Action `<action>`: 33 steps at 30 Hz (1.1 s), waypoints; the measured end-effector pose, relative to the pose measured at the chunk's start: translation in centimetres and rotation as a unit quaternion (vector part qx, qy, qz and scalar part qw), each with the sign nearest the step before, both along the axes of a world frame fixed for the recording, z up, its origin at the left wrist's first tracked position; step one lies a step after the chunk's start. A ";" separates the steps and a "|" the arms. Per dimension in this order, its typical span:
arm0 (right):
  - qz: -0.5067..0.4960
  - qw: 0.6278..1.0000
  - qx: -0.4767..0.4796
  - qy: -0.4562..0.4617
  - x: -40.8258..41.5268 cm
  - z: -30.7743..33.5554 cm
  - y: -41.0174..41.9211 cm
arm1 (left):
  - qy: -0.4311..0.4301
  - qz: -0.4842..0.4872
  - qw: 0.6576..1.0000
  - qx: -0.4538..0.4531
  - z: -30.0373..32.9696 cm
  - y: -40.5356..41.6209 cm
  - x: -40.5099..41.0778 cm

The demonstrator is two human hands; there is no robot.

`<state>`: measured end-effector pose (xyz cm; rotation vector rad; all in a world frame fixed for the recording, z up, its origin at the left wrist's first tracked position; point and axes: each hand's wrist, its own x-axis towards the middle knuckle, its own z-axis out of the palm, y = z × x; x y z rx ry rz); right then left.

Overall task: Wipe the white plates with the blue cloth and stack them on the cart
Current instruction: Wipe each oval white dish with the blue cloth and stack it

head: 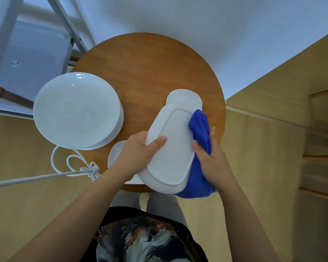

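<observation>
My left hand (pixel 138 154) grips a white rectangular plate (pixel 171 146) by its left edge, thumb across its underside, holding it tilted above the round wooden table (pixel 150 65). My right hand (pixel 210 157) holds the blue cloth (pixel 200 127) against the plate's right edge, and the cloth hangs down beneath the plate. A stack of round white plates (pixel 77 109) sits on the table's left side. Another white plate (pixel 184 97) lies behind the held one, and a small white plate (pixel 116 150) peeks out under my left wrist.
A metal-framed cart (pixel 25 53) stands at the upper left beside the table. A knotted white cable (pixel 78 167) runs in from the left over the wooden floor. Wooden steps (pixel 322 148) lie at the right. A white wall is behind the table.
</observation>
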<state>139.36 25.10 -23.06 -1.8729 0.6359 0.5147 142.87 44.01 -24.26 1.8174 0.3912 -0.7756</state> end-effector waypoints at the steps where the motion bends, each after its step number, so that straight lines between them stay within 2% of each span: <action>1: -0.045 0.998 0.029 0.015 0.1 -0.2 -0.6 | 0.036 0.001 0.999 -0.020 0.2 0.3 0.1; 3: -0.117 0.989 0.088 0.029 0.3 -0.3 -1.7 | 0.138 -0.005 0.987 -0.084 0.7 1.0 0.4; 5: -0.184 0.971 0.145 0.042 0.3 -0.2 -2.2 | 0.182 -0.034 0.974 -0.130 0.9 1.5 0.5; 8: -0.258 0.945 0.178 0.095 -0.3 -0.3 -2.4 | 0.155 -0.074 0.977 -0.127 1.1 2.0 -0.1; 11: -0.300 0.921 0.201 0.147 -0.8 -0.4 -2.7 | 0.114 -0.097 0.963 -0.225 1.8 2.8 -0.8; 13: -0.303 0.916 0.201 0.172 -1.0 -0.3 -3.0 | 0.111 -0.189 0.940 -0.262 2.4 3.8 -1.2; 15: -0.308 0.913 0.197 0.179 -1.2 -0.2 -3.3 | 0.108 -0.283 0.920 -0.249 2.6 4.4 -1.4; 17: -0.312 0.912 0.196 0.180 -1.2 -0.2 -3.5 | 0.094 -0.330 0.917 -0.203 2.7 4.4 -1.7; 18: -0.313 0.911 0.196 0.183 -1.2 -0.2 -3.5 | 0.084 -0.343 0.921 -0.163 2.7 4.3 -1.9; 20: -0.311 0.912 0.193 0.184 -1.1 -0.2 -3.5 | -0.009 -0.352 0.935 -0.042 2.1 3.5 -2.3; 22: -0.302 0.918 0.192 0.173 -1.0 -0.2 -3.4 | -0.131 -0.314 0.939 0.049 1.3 2.7 -2.6; 24: -0.287 0.925 0.194 0.156 -0.9 -0.2 -3.3 | -0.150 -0.231 0.959 0.061 0.7 2.1 -2.6; 28: -0.215 0.959 0.127 0.136 -0.6 -0.1 -2.8 | -0.032 -0.105 0.994 0.016 -0.9 1.8 -2.4; 33: -0.140 0.986 0.016 0.093 -0.8 -0.8 -2.2 | 0.021 0.059 0.997 -0.055 -2.6 3.2 -2.4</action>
